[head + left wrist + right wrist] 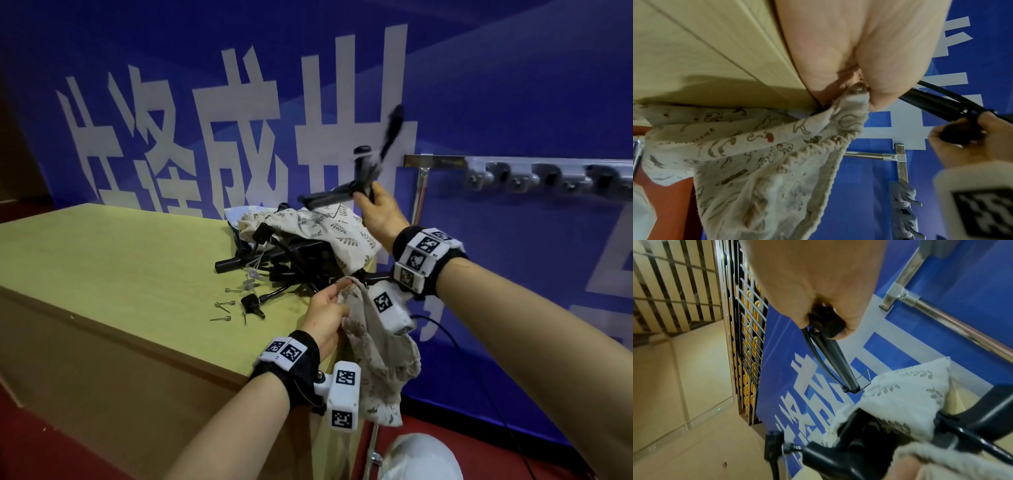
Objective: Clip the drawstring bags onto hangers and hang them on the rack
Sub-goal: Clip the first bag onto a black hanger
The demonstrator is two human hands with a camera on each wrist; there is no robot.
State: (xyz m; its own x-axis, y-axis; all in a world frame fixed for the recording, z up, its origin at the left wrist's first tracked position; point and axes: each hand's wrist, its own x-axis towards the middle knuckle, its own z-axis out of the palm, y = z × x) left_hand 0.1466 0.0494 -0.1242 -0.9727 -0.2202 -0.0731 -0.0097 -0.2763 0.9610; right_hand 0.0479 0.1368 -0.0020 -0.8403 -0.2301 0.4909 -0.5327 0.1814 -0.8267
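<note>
Backdrop: blue banner (513, 85) with large white characters behind a pale wooden surface (102, 267); chrome rack (445, 161) at right, beyond the surface's far right corner.
Stock on surface: tangled pile of black clip hangers (291, 263) at the far right end, a leaf-print drawstring bag (329, 226) draped over it; small metal pins (222, 305) lying loose just left of the pile.
Left hand (325, 315): low, near the surface edge, fingers (875, 91) pinching the gathered mouth of an animal-print drawstring bag (380, 363), which hangs free below.
Right hand (376, 212): raised above the pile, wrist cocked back, fingers (840, 333) curled round a black hanger (342, 197) lifted clear, blurred.
Risk: hanger may snag neighbours in the tangle and drag the leaf-print bag off the surface.
Risk: thin pinch may let the bunched hem slip before a clip bites.
</note>
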